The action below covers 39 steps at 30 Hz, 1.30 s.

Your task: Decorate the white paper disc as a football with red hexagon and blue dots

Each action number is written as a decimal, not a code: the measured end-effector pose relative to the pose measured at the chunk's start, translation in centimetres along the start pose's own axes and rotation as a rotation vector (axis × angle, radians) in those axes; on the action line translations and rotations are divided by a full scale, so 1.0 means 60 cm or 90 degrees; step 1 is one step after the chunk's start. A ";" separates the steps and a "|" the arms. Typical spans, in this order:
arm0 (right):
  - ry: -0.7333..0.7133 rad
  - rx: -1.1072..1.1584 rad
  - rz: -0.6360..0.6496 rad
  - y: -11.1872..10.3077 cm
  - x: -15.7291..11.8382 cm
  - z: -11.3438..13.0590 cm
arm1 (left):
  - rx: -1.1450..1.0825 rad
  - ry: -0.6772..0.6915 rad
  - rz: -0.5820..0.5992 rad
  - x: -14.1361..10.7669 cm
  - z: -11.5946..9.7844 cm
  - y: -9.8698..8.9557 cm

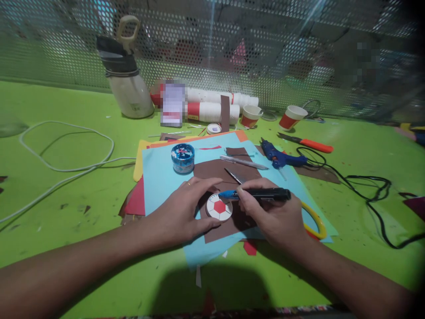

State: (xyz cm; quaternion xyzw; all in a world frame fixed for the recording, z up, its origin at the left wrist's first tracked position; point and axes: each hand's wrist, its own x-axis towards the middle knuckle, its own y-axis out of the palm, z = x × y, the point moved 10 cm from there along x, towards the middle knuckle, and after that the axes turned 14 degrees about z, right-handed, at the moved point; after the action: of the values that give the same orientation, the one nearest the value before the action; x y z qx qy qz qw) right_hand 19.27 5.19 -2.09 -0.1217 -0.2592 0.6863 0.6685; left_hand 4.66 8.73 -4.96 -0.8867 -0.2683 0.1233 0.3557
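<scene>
The white disc (219, 207) with a red hexagon is being steadied on the brown paper (212, 232) by the left hand (186, 208), its thumb and fingers being held apart around the disc's edge; the black marker (262, 194) is being gripped between the thumb and fingers of the right hand (279, 212), its blue tip being held at the disc's upper edge. The brown paper is being supported by light blue sheets (159, 177), on which a round blue container (183, 158) is being kept.
</scene>
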 end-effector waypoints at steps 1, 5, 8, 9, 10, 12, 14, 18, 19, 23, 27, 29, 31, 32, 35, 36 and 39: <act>0.001 -0.005 0.001 0.000 0.000 0.000 | 0.001 0.002 -0.002 0.000 -0.001 -0.001; 0.005 -0.027 -0.002 0.000 0.001 0.000 | 0.006 0.006 -0.008 -0.001 -0.002 -0.002; 0.000 -0.039 0.000 0.000 0.002 0.003 | 0.006 0.005 -0.008 0.000 -0.002 -0.001; -0.002 -0.043 -0.001 0.000 0.002 0.003 | 0.007 0.007 -0.009 0.000 -0.003 -0.001; -0.002 -0.044 -0.002 -0.001 0.001 0.004 | 0.007 0.007 -0.010 0.000 -0.003 -0.002; -0.001 -0.041 -0.004 -0.001 0.000 0.003 | 0.008 0.007 -0.010 0.000 -0.002 -0.002; -0.004 -0.038 -0.004 -0.001 0.000 0.004 | 0.009 0.005 -0.008 0.000 -0.002 -0.002; -0.021 -0.056 -0.002 0.000 0.000 0.011 | 0.009 0.004 -0.004 0.000 -0.002 -0.001; -0.021 -0.059 0.000 0.001 0.000 0.012 | 0.009 0.004 -0.004 0.000 -0.002 -0.001; -0.021 -0.074 -0.001 0.000 0.000 0.015 | 0.008 0.008 -0.006 0.000 -0.003 0.000; -0.028 -0.064 -0.010 0.000 0.000 0.017 | 0.008 0.004 -0.008 -0.003 -0.001 -0.001; -0.031 -0.036 -0.030 -0.005 -0.003 0.019 | 0.009 0.005 -0.008 -0.003 -0.001 -0.001; -0.051 -0.003 -0.081 -0.018 -0.010 0.026 | 0.012 0.005 -0.008 -0.002 -0.002 -0.001; -0.065 0.007 -0.109 -0.026 -0.014 0.031 | 0.014 0.005 -0.007 -0.001 -0.003 -0.001; -0.094 0.002 -0.135 -0.033 -0.020 0.041 | 0.019 0.010 -0.002 0.001 -0.005 0.000; -0.092 -0.004 -0.123 -0.030 -0.019 0.041 | 0.020 0.013 -0.003 0.001 -0.005 0.000; -0.070 -0.017 -0.083 -0.019 -0.013 0.032 | 0.020 0.020 -0.010 0.000 -0.005 -0.001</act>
State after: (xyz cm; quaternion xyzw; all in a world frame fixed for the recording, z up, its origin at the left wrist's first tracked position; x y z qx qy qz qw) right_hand 19.34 4.01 -0.05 -0.0755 -0.3119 0.6438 0.6946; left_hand 4.74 8.61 -4.69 -0.8807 -0.2676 0.1106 0.3748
